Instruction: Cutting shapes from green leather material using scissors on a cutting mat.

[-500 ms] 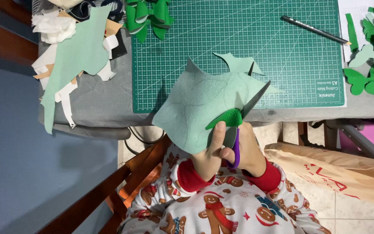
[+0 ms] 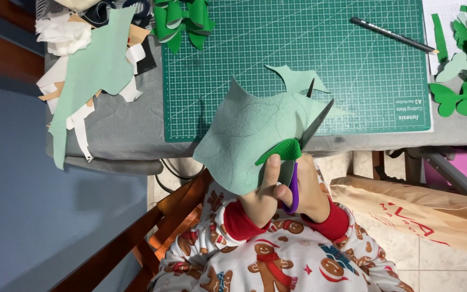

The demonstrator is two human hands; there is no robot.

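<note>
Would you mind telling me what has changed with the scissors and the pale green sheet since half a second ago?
Very little. The scissors have opened wider, their blades now spread over the pale green sheet at its right edge. The right hand still works the scissors; the left hand still holds the sheet from below. The cutting mat, the pencil and the scraps on the left lie as before.

Our scissors [image 2: 304, 141] have opened wider since half a second ago, blades now spread apart in the pale green sheet [image 2: 249, 135]. We have tipped the sheet slightly
</note>
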